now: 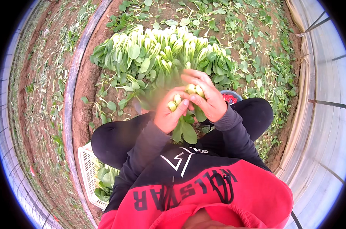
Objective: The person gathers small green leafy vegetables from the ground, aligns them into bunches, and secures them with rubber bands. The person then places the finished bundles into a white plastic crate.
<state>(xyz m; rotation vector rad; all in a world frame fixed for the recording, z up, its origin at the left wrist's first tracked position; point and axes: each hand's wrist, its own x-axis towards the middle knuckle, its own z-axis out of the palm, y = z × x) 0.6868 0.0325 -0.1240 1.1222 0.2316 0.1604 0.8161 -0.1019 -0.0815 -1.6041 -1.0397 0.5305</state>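
Note:
In front of my lap both hands are close together and full of leafy greens that look like bok choy. My left hand grips bok choy heads, their pale cut bases showing above the thumb. Two more bok choy bases stick up from my right hand, with thumb and fingers around them. Green leaves hang below the hands; which hand holds each leaf I cannot tell. Just beyond lies a wide pile of bok choy, pale bases mostly upward. A blur hides part of the pile's near edge.
A white plastic crate holding bok choy stands by my left knee. Beside my right knee is a blue-rimmed container with red items. A grey pipe or hose runs along the left; plastic sheeting walls the right.

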